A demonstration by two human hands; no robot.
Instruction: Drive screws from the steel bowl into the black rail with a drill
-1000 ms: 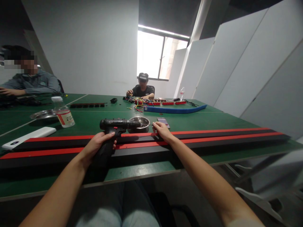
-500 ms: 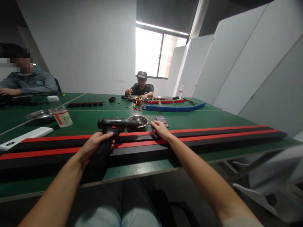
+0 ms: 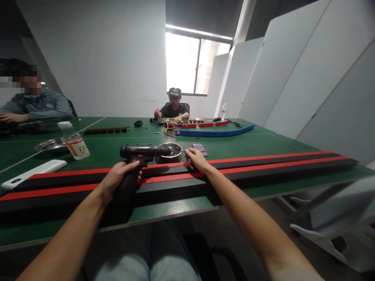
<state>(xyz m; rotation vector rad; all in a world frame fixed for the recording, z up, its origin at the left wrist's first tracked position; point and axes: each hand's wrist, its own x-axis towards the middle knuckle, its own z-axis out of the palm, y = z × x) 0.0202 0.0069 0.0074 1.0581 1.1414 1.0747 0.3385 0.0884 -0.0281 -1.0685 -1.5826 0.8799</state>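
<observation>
My left hand [image 3: 117,176] is wrapped round the grip of a black cordless screwdriver [image 3: 140,153], which points right, its bit toward my right hand. My right hand [image 3: 197,159] rests on the far edge of a long black rail with red strips [image 3: 263,168] that lies across the green table; its fingertips are curled at the bit's tip, and what they pinch, if anything, is too small to see. A small metal bowl [image 3: 172,150] sits just behind the screwdriver's nose. A phone [image 3: 199,148] lies flat beyond my right hand.
A clear bottle [image 3: 73,141], a metal dish [image 3: 50,145] and a white bar [image 3: 34,171] stand at the left. A person [image 3: 173,110] works at the far end among red parts, wires and a blue strip [image 3: 216,133]. Another person [image 3: 32,102] sits far left.
The view has drifted slightly; both hands and the screwdriver keep their places on the rail.
</observation>
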